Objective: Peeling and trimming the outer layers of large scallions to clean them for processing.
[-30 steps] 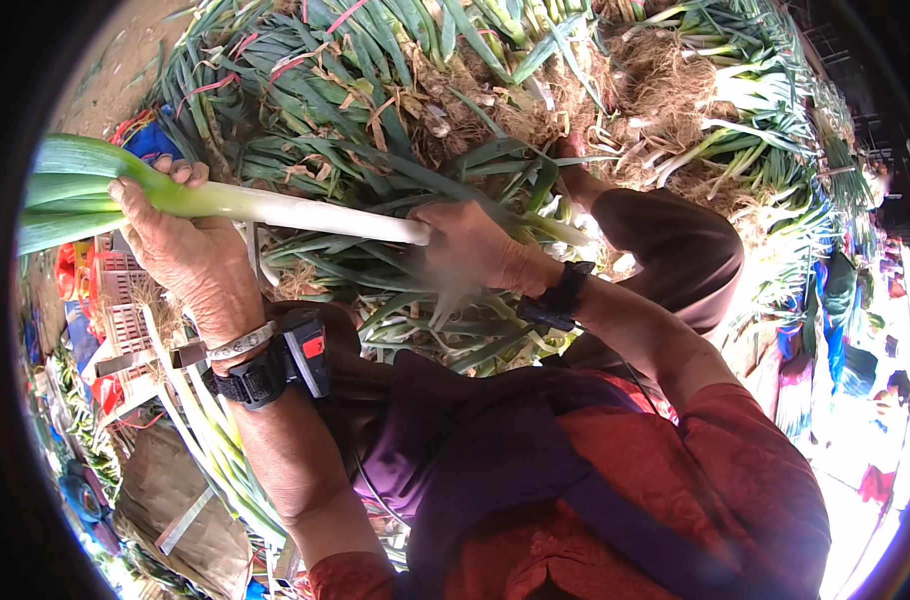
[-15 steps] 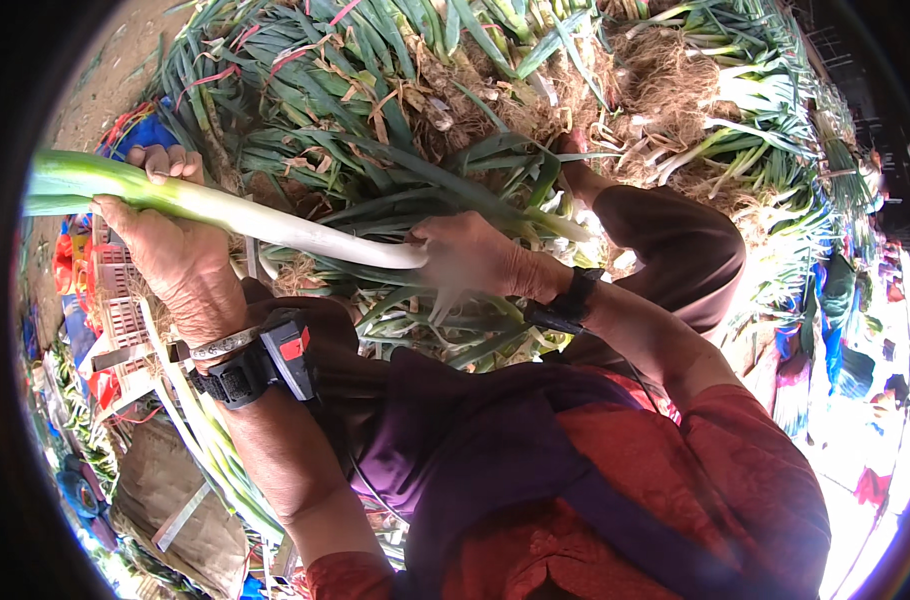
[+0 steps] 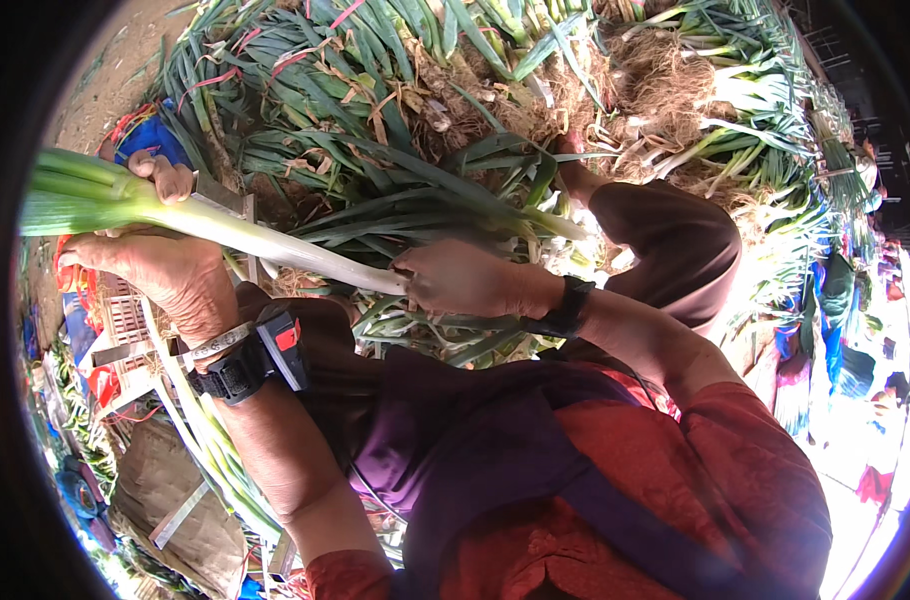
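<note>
A thick leek [image 3: 285, 247] lies across the space before me, its green leaves at the left and its white shank sloping down to the right. My left hand [image 3: 175, 275] is closed around the leek where green turns to white, thumb below and fingers curled over the top. My right hand [image 3: 465, 280] grips the root end of the white shank, its fingers closed; the roots are hidden behind it. Behind the shank more leeks [image 3: 405, 215] lie loose, close to my right hand.
A big heap of leeks [image 3: 325, 90] fills the far side, some tied with pink strips. Dense brown roots [image 3: 665, 80] face me at the far right. By my left forearm are a pale plastic crate [image 3: 125, 320], loose long stalks [image 3: 210, 440] and a brown sheet [image 3: 160, 480]. My bent knee [image 3: 675, 240] juts out right.
Both hands still hold the leek. Its white end has dropped lower and left with my right hand, and my left hand's fingers have spread wider around the leafy part.
</note>
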`<state>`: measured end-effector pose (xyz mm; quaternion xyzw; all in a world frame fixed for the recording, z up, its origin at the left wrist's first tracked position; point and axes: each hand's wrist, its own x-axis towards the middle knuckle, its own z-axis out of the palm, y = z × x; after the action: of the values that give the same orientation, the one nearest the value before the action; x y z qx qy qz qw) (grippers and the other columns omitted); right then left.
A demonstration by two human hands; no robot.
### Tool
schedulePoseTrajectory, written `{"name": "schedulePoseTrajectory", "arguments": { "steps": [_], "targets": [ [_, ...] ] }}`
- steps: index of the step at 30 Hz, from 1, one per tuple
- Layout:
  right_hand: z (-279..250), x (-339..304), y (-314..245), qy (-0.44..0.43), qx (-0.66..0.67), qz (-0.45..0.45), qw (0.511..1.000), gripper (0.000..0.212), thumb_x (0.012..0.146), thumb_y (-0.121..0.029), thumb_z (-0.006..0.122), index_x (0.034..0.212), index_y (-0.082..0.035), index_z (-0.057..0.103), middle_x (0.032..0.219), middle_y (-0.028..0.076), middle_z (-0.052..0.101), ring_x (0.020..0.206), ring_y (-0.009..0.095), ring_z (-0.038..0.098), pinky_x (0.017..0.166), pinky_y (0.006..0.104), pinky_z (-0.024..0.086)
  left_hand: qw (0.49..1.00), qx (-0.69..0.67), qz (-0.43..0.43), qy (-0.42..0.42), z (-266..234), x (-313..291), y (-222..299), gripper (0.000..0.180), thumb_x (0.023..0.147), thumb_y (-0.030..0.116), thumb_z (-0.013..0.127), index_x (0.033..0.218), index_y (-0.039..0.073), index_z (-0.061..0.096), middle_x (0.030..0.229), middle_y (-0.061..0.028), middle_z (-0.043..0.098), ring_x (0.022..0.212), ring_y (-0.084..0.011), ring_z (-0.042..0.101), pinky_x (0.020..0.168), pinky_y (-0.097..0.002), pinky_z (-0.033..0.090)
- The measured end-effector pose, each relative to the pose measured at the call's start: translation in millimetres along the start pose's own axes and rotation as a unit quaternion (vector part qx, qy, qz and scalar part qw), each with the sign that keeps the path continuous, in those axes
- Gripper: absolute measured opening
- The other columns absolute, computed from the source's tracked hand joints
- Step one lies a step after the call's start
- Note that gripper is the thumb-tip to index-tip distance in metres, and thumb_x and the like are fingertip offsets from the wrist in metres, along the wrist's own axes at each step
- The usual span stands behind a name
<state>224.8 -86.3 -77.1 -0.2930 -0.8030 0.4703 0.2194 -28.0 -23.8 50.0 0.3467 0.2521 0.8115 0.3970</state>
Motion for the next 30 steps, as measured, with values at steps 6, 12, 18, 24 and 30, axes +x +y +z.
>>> {"name": "schedulePoseTrajectory", "arguments": {
  "steps": [6, 12, 18, 24, 30],
  "targets": [
    [-2, 1, -3, -0.018, -0.016, -0.003, 1.0, 0.04, 0.076, -0.015, 0.063, 0.11, 0.006, 0.056, 0.081, 0.011, 0.063, 0.065, 0.023, 0.067, 0.059, 0.0314, 0.052, 0.996, 0.087, -0.009, 0.005, -8, 1, 7, 0.06, 0.086, 0.048, 0.057, 0.123, 0.003, 0.046, 0.081, -0.0066, 0.052, 0.056, -0.0098, 0.039, 0.054, -0.0218, 0.038],
    [11, 8, 10, 0.056, -0.009, 0.018, 0.998, 0.02, 0.077, 0.004, 0.061, 0.096, 0.007, 0.056, 0.066, 0.011, 0.06, 0.05, 0.016, 0.061, 0.045, 0.0286, 0.05, 0.998, -0.03, -0.003, -0.051, -34, 13, 12, 0.075, 0.078, 0.061, 0.059, 0.125, 0.004, 0.048, 0.083, -0.0071, 0.052, 0.064, -0.0136, 0.043, 0.058, -0.0248, 0.039],
    [9, 3, 18, 0.083, 0.37, 0.157, 0.912, 0.017, 0.087, -0.003, 0.055, 0.1, 0.008, 0.052, 0.073, 0.009, 0.061, 0.051, 0.013, 0.062, 0.043, 0.0281, 0.05, 0.975, -0.131, -0.146, -0.107, -77, 23, 7, 0.085, 0.074, 0.072, 0.053, 0.12, 0.0, 0.052, 0.073, -0.0027, 0.044, 0.066, -0.0133, 0.038, 0.058, -0.0264, 0.035],
    [12, 9, -1, 0.013, 0.151, 0.1, 0.983, 0.015, 0.086, -0.005, 0.057, 0.09, 0.008, 0.053, 0.068, 0.01, 0.059, 0.051, 0.014, 0.062, 0.046, 0.0279, 0.05, 0.989, -0.062, -0.135, -0.023, -84, 22, 18, 0.086, 0.083, 0.073, 0.033, 0.103, -0.007, 0.056, 0.063, -0.0015, 0.037, 0.059, -0.0125, 0.033, 0.049, -0.0233, 0.03],
    [18, 11, 15, 0.03, -0.056, 0.016, 0.998, 0.01, 0.074, -0.011, 0.066, 0.073, -0.003, 0.06, 0.07, 0.008, 0.053, 0.062, 0.017, 0.061, 0.055, 0.0269, 0.05, 0.987, -0.103, -0.1, -0.067, -74, 15, 21, 0.074, 0.079, 0.06, 0.058, 0.105, -0.009, 0.056, 0.058, 0.0011, 0.037, 0.054, -0.0084, 0.032, 0.043, -0.0188, 0.032]
  ]
}}
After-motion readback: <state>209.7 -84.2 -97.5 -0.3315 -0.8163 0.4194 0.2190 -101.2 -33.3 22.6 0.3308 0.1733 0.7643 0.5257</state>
